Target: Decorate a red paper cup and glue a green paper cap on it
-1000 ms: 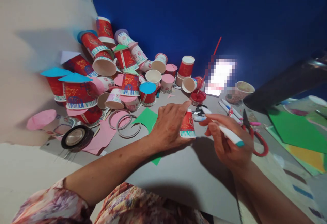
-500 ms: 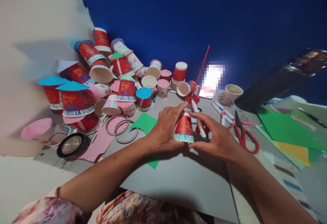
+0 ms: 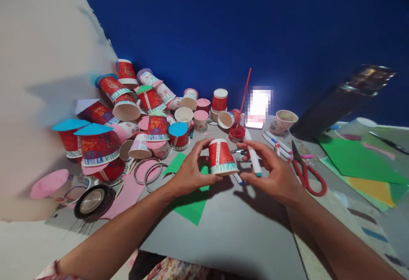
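Observation:
A red paper cup (image 3: 221,156) with teal strokes round its rim is upside down, held in my left hand (image 3: 191,170) between thumb and fingers. To its right, my right hand (image 3: 275,171) holds a white marker (image 3: 253,154) with a teal end; its fingers are apart from the cup. Beneath the cup lies green paper (image 3: 191,209) on the grey table (image 3: 243,229). Another marker (image 3: 237,179) with a blue end lies on the table between my hands, partly covered.
Many decorated cups (image 3: 96,143) are heaped at the left, beside tape rings (image 3: 156,177). Red-handled scissors (image 3: 311,180), a patterned cup (image 3: 283,122), a dark bottle (image 3: 322,111) and green sheets (image 3: 358,160) are on the right. A lit phone (image 3: 258,107) leans at the back.
The cup has moved left with my left hand and turned, so its white strip shows. My right hand has come away from it with the marker. The view has shifted slightly.

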